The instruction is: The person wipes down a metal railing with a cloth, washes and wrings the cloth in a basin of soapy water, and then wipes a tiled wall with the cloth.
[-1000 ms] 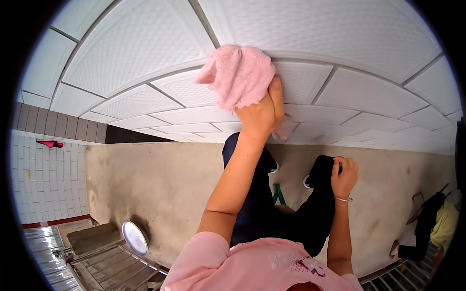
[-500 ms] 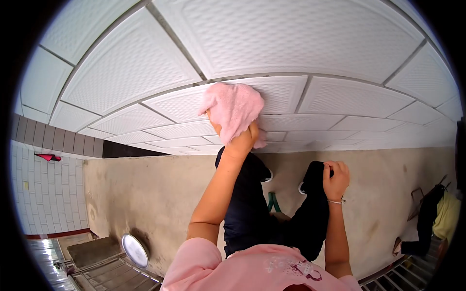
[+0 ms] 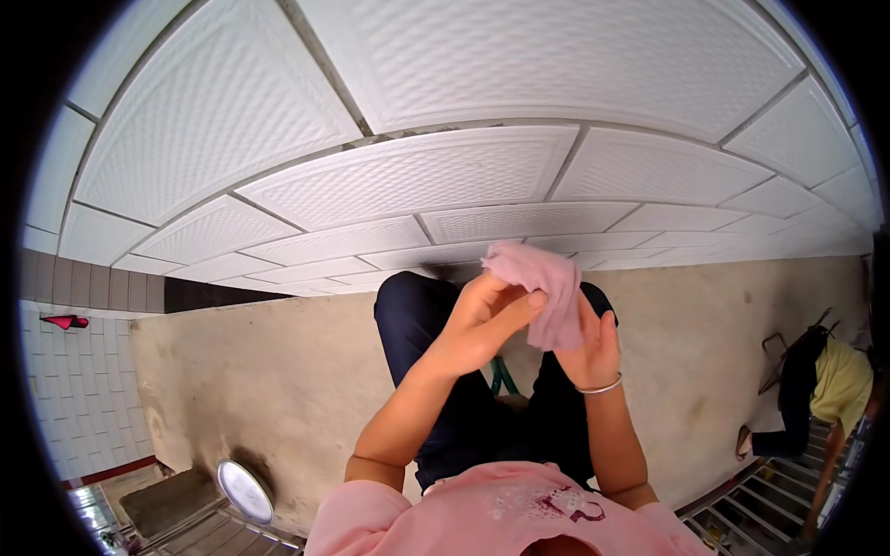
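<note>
A pink cloth (image 3: 553,289) hangs from my left hand (image 3: 482,324), whose thumb and fingers pinch it in front of the wall. My right hand (image 3: 591,350), with a bracelet at the wrist, is beside the cloth's right edge. Its palm faces the cloth and appears to touch it; the thumb stands apart, while some fingers are hidden behind the fabric. Both hands are above my knees. White textured tiles with grey joints cover the wall (image 3: 408,176) ahead.
Green legs of a low seat (image 3: 502,375) show between my knees. A round metal lid or basin (image 3: 246,493) leans at lower left, near railings. Another person in a yellow top (image 3: 839,380) bends at the right beside metal bars (image 3: 774,491). Concrete floor (image 3: 269,371) lies below.
The cloth has come off the wall tiles, down and to the right, in my left hand. My right hand has left my right knee and moved to the cloth. The view has shifted slightly.
</note>
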Tool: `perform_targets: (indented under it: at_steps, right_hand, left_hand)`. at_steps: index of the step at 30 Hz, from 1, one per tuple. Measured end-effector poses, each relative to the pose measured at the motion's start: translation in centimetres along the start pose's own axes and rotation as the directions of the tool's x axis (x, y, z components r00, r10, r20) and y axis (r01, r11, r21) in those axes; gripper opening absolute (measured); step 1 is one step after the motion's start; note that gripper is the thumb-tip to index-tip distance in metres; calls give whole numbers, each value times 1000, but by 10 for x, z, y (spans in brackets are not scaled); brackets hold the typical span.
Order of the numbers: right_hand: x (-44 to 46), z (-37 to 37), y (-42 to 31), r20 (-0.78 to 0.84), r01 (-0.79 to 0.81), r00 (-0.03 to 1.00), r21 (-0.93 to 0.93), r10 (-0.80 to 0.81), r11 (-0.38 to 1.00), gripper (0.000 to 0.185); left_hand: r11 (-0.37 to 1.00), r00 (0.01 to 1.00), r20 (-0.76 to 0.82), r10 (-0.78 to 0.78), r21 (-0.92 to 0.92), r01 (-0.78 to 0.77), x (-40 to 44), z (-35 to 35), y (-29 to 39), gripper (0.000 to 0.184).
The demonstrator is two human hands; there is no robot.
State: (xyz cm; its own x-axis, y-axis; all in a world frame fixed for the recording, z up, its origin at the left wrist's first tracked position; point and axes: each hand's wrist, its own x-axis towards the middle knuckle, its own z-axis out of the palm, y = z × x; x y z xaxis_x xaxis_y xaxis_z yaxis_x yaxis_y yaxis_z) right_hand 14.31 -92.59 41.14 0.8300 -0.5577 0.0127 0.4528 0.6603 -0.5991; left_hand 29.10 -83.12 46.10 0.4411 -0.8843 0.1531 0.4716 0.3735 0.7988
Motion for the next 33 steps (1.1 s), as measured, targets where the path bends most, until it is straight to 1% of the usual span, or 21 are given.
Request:
perform_targets:
  at_steps: [1,2,3,4,5,7,8,10,11,12,13,16,17,19,20,22,23,25,27,30,33]
  right_hand:
    - [3,5,-6,-1,0,1000,0,0,1000,57]
    - [8,12,-15,15,-73,997,-316,82,946,56]
    - [11,17,-18,-4,-137,986,-607,169,783,56]
    - [12,17,-16,-32,-173,982,-531,184,829,56]
    - [15,17,-16,-41,-177,982,-536,184,825,56]
    - [28,22,-16,10,-370,906,-466,423,804,50]
    - [33,37,-19,-29,-386,907,-455,419,803,44]
    - [45,47,-4,1,-267,950,-520,313,811,42]
    - [50,49,0,52,-142,976,-574,209,806,40]
    - [58,46,1,15,-132,972,-791,235,598,35]
    - [62,46,0,15,-132,972,-791,235,597,35]
    - [62,53,-3,-90,-272,958,-587,272,763,27]
    - [63,68,-16,-108,-93,994,-592,35,800,26]
    - [66,85,-24,-159,99,951,-655,-264,749,21]
    - [72,96,-28,-155,99,953,-656,-262,748,21]
    - [92,112,-28,181,440,765,-848,-619,296,18]
    - [109,108,-23,180,438,767,-848,-616,299,18]
    - [143,97,-8,608,505,366,-766,-704,-398,19]
    - [146,93,1,637,496,332,-745,-696,-446,21]
    - [136,66,16,570,461,484,-811,-664,-360,20]
    - [131,69,3,597,438,514,-800,-616,-409,20]
  left_hand:
    - [955,998,5,-56,292,52,2,-8,3,17]
    - [828,994,-7,-111,552,96,3,-19,5,14]
    - [798,963,-261,-71,565,212,4,-37,1,11]
    - [768,976,-216,-26,621,158,4,-38,6,16]
    - [538,938,-346,15,794,284,5,-43,13,16]
    - [235,940,-329,89,924,301,7,-50,26,17]
    - [245,943,-324,80,923,296,5,-54,22,17]
    - [774,958,-287,9,609,175,0,-60,17,13]
    - [799,957,-285,-47,565,207,-5,-55,16,11]
    - [745,975,-219,30,655,124,-8,-53,20,10]
    - [678,983,-150,109,734,37,-9,-52,21,10]
    - [705,943,-195,270,707,-56,-10,-63,20,10]
    - [631,853,-362,376,774,50,-10,-66,26,9]
    - [187,819,-185,543,978,97,-14,-95,18,10]
    - [189,816,-188,547,977,98,-19,-109,9,10]
    - [27,846,-236,479,967,254,-33,-136,-15,19]
    - [27,845,-240,478,966,259,-39,-148,-29,19]
    - [-151,844,-188,503,942,300,-45,-159,-47,24]
    - [-110,838,-231,494,940,324,-43,-161,-52,25]
    - [-116,828,-213,518,942,315,-36,-156,-50,24]
    - [-184,840,-198,505,926,328,-33,-160,-54,20]
